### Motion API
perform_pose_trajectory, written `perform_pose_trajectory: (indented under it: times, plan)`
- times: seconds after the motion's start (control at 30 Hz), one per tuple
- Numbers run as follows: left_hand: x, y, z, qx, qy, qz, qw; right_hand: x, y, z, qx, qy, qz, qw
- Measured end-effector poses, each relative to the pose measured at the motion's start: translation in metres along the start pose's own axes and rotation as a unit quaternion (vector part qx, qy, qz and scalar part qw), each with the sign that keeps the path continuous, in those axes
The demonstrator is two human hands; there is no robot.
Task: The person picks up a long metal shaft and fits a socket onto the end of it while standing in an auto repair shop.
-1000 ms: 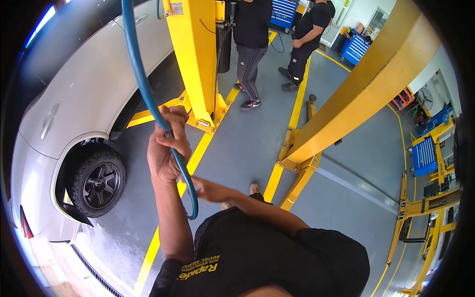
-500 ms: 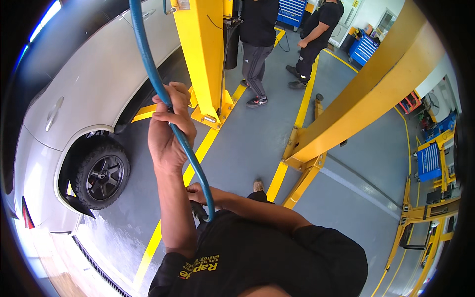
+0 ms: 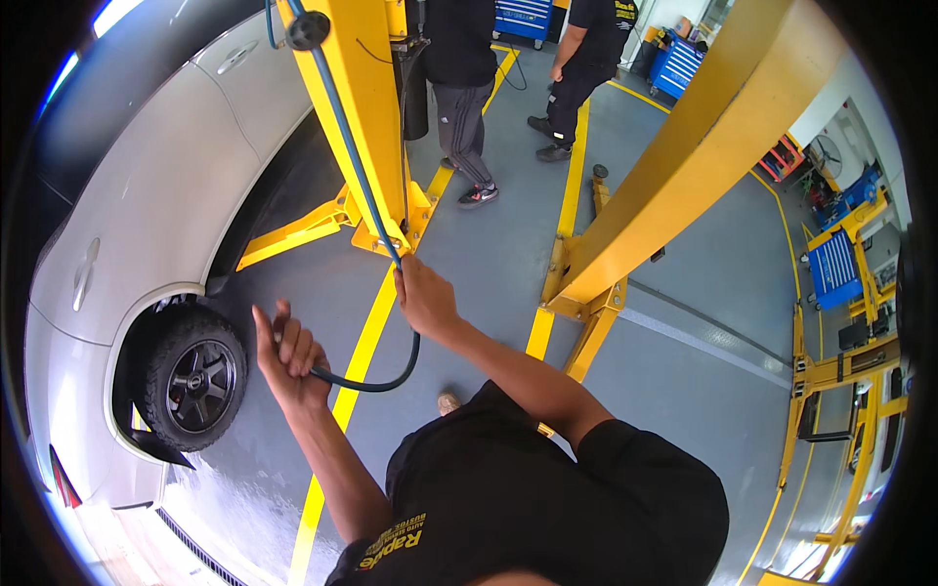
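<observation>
Right hand (image 3: 425,298) closed around a blue hose (image 3: 363,195) hanging beside the yellow lift post (image 3: 357,107), left hand (image 3: 288,356) loosely curled on the hose's lower loop, white car (image 3: 147,215) at left, open grey floor (image 3: 489,254) ahead, two people (image 3: 464,88) standing beyond.

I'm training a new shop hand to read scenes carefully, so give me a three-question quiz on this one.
1. True or false: both hands grip the blue hose.
2. Which hand is higher up the hose? A) left hand B) right hand
3. Fill in: the hose runs up along a yellow ____.

Key: 1 true; 2 B; 3 lift post. The hose sags in a loop between the hands, beside the white car and its rear wheel.
</observation>
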State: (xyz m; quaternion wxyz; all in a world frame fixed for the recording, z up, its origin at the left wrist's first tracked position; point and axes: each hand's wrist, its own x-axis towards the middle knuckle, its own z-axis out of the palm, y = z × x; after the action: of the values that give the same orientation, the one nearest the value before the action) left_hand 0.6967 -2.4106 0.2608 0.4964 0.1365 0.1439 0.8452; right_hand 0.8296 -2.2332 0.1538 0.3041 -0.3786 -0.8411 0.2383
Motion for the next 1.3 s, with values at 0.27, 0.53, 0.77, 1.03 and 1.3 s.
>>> perform_pose_trajectory:
  times: [0.27, 0.53, 0.77, 1.03, 1.3]
  plan:
    - [-0.065, -0.028, -0.031, 0.371, 0.232, 0.25, 0.864, 0.048, -0.02, -0.047, 0.216, 0.184, -0.012, 0.959]
    - [-0.089, -0.068, -0.043, 0.6, 0.002, 0.356, 0.717, 0.022, -0.075, -0.051, 0.391, -0.02, -0.105, 0.914]
    - [-0.019, -0.035, 0.04, 0.611, -0.161, 0.519, 0.575, -0.058, -0.073, -0.023, 0.589, -0.329, -0.008, 0.738]
    - [0.058, -0.041, 0.091, 0.66, -0.169, 0.564, 0.467, -0.069, -0.051, -0.044, 0.527, -0.235, 0.0, 0.817]
    - [0.12, -0.032, 0.125, 0.612, 0.012, 0.615, 0.497, -0.202, 0.219, 0.031, -0.087, -0.286, 0.149, 0.943]
